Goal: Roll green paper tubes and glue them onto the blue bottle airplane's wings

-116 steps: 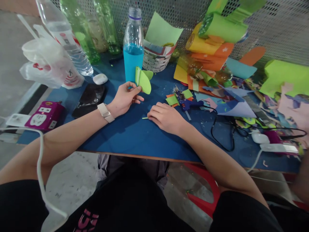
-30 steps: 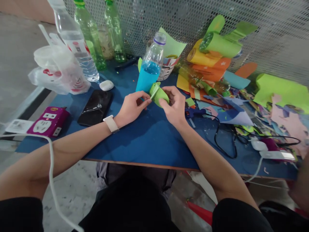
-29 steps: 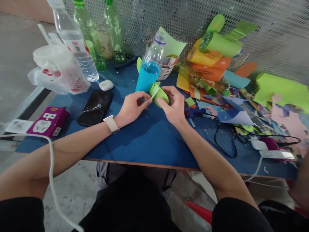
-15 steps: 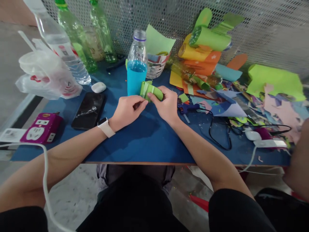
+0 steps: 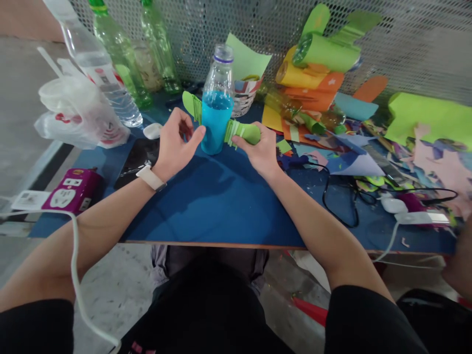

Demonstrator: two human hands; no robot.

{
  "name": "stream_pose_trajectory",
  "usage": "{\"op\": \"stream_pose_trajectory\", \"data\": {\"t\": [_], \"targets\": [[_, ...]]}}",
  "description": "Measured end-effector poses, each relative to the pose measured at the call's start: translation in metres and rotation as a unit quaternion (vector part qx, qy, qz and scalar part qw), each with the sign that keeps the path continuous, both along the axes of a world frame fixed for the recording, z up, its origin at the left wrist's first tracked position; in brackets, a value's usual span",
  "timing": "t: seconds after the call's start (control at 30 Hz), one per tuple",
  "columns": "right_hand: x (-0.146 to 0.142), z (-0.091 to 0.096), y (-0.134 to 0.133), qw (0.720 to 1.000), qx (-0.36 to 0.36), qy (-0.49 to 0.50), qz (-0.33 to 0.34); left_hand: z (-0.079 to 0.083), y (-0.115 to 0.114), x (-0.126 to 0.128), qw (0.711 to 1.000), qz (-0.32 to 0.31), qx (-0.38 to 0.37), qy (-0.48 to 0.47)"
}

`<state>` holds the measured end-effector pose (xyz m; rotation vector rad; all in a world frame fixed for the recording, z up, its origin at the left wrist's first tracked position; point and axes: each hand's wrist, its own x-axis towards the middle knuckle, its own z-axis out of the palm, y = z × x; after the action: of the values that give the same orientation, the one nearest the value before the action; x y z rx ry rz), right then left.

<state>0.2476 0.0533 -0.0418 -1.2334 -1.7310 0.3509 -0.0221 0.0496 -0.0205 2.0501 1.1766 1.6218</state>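
A clear bottle wrapped in blue at its lower part (image 5: pixel 217 115) stands upright on the blue table. My right hand (image 5: pixel 263 150) is closed on a pleated green paper piece (image 5: pixel 245 132) against the bottle's right side. A second green paper piece (image 5: pixel 191 105) sticks out from the bottle's left side. My left hand (image 5: pixel 177 145), with a pale watch band on its wrist, is beside the bottle. Its fingers are curled but apart from the thumb, with nothing seen between them. The thumb tip is at the bottle's left edge; whether it touches cannot be told.
A dark phone (image 5: pixel 136 160), white earbud case (image 5: pixel 152 131) and purple power adapter (image 5: pixel 73 191) lie left. Bottles (image 5: pixel 110 83) and a bagged cup (image 5: pixel 79 110) stand behind. Paper scraps (image 5: pixel 435 152) and a black cable (image 5: pixel 324 196) cover the right. Another person's arm (image 5: pixel 459 255) shows.
My left hand has drawn away leftward and opened. My right hand still holds the green paper at the bottle's right. The left green piece now shows fully as the view has shifted.
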Motion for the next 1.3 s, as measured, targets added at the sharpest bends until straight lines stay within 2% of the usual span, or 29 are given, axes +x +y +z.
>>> {"op": "stream_pose_trajectory", "data": {"t": [0.13, 0.27, 0.37, 0.53, 0.7, 0.9, 1.0, 1.17, 1.3], "targets": [[-0.005, 0.005, -0.002, 1.0, -0.008, 0.013, 0.004, -0.006, -0.005, 0.007, 0.998, -0.013, -0.026, 0.058], [-0.01, 0.014, -0.007, 0.999, -0.037, 0.037, 0.011, -0.001, -0.014, 0.013, 0.988, -0.005, -0.094, 0.123], [-0.013, 0.02, -0.009, 0.998, -0.04, 0.054, 0.013, 0.002, -0.017, 0.015, 0.978, -0.024, -0.134, 0.156], [-0.017, 0.024, -0.007, 0.998, -0.011, 0.06, 0.004, 0.001, -0.017, 0.016, 0.974, -0.041, -0.147, 0.168], [-0.015, 0.026, -0.008, 0.999, -0.017, 0.018, -0.033, 0.002, -0.019, 0.017, 0.97, -0.046, -0.152, 0.184], [0.003, 0.04, -0.017, 0.999, -0.015, -0.045, -0.013, 0.003, -0.021, 0.017, 0.966, -0.055, -0.148, 0.202], [0.021, 0.044, -0.023, 0.996, -0.046, -0.076, -0.018, 0.003, -0.021, 0.016, 0.966, -0.049, -0.148, 0.205], [0.045, 0.042, -0.025, 0.99, -0.127, -0.062, 0.013, 0.002, -0.018, 0.016, 0.969, -0.045, -0.15, 0.189], [0.044, 0.037, -0.023, 0.993, -0.104, -0.046, 0.032, 0.003, -0.018, 0.017, 0.977, -0.005, -0.159, 0.142]]}}
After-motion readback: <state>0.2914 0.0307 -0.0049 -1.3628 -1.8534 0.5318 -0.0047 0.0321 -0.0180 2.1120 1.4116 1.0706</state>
